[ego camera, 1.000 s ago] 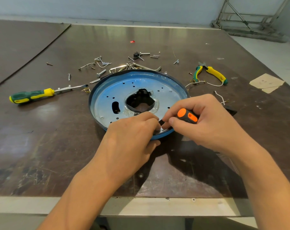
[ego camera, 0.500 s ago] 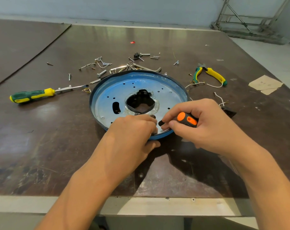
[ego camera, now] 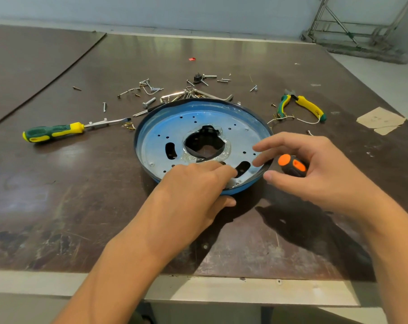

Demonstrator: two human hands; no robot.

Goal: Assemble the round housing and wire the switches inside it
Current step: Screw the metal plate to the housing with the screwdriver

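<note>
The round housing (ego camera: 175, 127), a shallow blue-rimmed metal pan with a silver perforated plate and a dark centre hole, lies flat on the table in the head view. My left hand (ego camera: 193, 190) grips its near rim, fingers on the plate, thumb under the edge. My right hand (ego camera: 315, 169) hovers just right of the rim with its fingers spread loosely, and an orange-and-black screwdriver (ego camera: 293, 168) rests in its palm. The screwdriver's tip is hidden. No switch or wire inside the housing can be made out.
A green-and-yellow screwdriver (ego camera: 55, 132) lies to the left. Loose screws and metal bits (ego camera: 175, 92) are scattered behind the housing. Yellow-green pliers (ego camera: 301, 106) with a white wire lie at the right, a cardboard scrap (ego camera: 380, 120) beyond. The table's near edge (ego camera: 198, 286) is close.
My right hand has drawn back to the right, away from my left hand, and its fingers have loosened around the orange screwdriver. My left hand stays on the near rim.
</note>
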